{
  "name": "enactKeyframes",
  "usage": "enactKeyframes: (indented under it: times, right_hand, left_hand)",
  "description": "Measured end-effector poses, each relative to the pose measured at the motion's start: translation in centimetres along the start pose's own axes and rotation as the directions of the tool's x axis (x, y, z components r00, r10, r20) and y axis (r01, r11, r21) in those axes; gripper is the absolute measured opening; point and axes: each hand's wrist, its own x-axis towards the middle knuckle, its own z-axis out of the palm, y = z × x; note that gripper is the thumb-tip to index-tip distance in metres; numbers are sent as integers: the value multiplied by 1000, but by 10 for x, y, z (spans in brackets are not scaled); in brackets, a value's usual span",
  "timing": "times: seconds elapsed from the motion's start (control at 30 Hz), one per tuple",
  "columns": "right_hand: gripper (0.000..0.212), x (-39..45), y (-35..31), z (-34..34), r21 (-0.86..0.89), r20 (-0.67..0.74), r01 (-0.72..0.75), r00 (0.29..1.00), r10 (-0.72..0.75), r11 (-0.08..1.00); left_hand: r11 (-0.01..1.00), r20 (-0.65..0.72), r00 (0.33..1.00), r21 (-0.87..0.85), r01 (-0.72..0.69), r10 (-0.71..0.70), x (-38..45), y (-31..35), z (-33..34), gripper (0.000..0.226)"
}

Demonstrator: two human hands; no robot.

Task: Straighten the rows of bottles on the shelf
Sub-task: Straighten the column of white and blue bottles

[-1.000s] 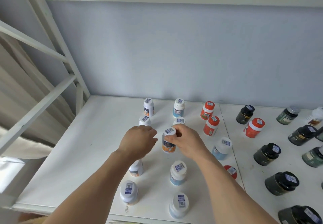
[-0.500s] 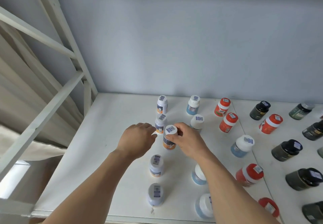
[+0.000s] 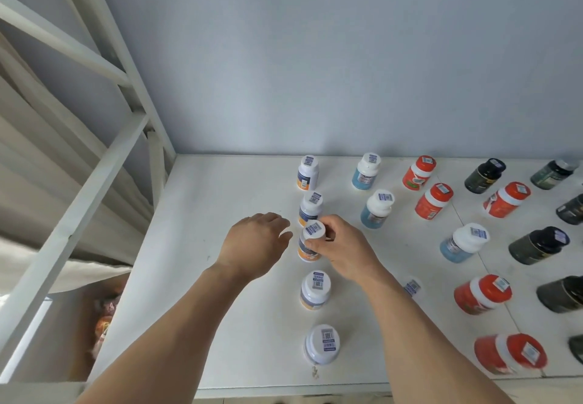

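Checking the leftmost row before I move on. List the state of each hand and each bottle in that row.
Right hand: grips the third bottle.
Left hand: open, beside that bottle.
Third bottle: upright, held.
Back bottle: upright, free.
Second bottle: upright, free.
Fourth bottle: upright, free.
Front bottle: upright, free, near the shelf edge.

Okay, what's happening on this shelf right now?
A person is lining up bottles on a white shelf. The right hand has its grip on a white-capped bottle, third from the back in the leftmost column, with the left hand loosely curled beside it, holding nothing. Blue, orange and dark bottles stand in looser rows to the right.
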Motion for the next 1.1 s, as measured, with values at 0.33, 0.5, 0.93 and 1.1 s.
enactKeyframes:
  times: [0.33, 0.5, 0.93, 1.1]
  right_hand:
    - [58, -8, -30, -40, -26, 81, -6, 997, 8, 1000]
    - [47, 6, -29, -105, -60, -148, 37, 988, -46, 998]
    - [50, 47, 24, -149, -254, 83, 8, 996, 13, 967]
    - [41, 52, 21, -170, -200, 78, 53, 996, -38, 978]
  left_hand:
    - [998, -4, 998, -17, -63, 63, 30, 23, -12, 28]
    - [992, -19, 993, -49, -114, 113, 56, 53, -14, 21]
    - [962, 429, 886, -117, 245, -173, 110, 128, 27, 67]
    - [886, 526, 808, -197, 419, -265, 121, 134, 39, 76]
